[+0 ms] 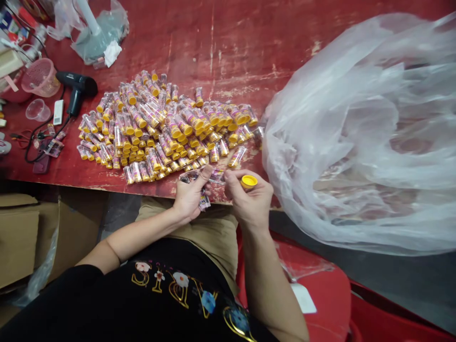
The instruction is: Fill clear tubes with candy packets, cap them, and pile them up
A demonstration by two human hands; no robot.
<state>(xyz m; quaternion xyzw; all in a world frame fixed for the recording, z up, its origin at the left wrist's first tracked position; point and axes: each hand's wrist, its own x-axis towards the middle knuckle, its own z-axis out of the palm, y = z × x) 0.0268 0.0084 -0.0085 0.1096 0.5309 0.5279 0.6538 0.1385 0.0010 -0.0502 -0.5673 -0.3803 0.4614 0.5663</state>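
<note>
My right hand (252,199) is closed around a small tube with a yellow cap (249,181), cap end up. Its thumb and forefinger pinch toward a clear, printed plastic sleeve (216,175) that lies between my two hands. My left hand (192,194) is closed on several crumpled clear printed sleeves (204,203), which stick out past its fingers. Just beyond the hands, a large heap of clear tubes with yellow caps (153,128) covers the table. One loose tube (237,156) lies close to my right hand.
A big translucent plastic bag (356,142) bulges over the red table (242,42) at right. To the left are a black hair dryer (76,88), a pink basket (41,78) and a white box (58,112). Cardboard boxes (17,237) stand below left, a red stool (320,294) below right.
</note>
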